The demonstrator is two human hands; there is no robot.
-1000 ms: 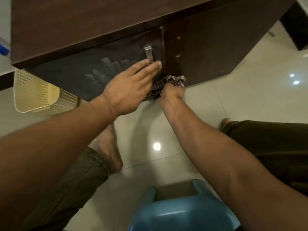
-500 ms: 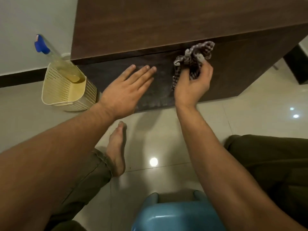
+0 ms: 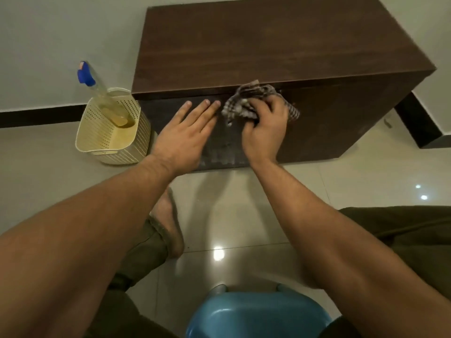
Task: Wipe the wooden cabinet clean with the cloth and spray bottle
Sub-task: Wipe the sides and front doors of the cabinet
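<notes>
Up front in the head view, right hand (image 3: 264, 128) curls round the bunched checked cloth (image 3: 246, 98), pressing it on the cabinet (image 3: 268, 45) front just under the top edge. Left hand (image 3: 185, 137) lies flat, fingers straight, on the same face just beside it. Spray bottle (image 3: 97, 93) leans in a cream basket (image 3: 107, 152) just beside the cabinet's left end; blue stool (image 3: 256, 315) at bottom edge.

Left hand (image 3: 181, 140) flat, fingers (image 3: 201, 112) straight; right hand (image 3: 264, 132) curled round cloth (image 3: 246, 93); arms outstretched
</notes>
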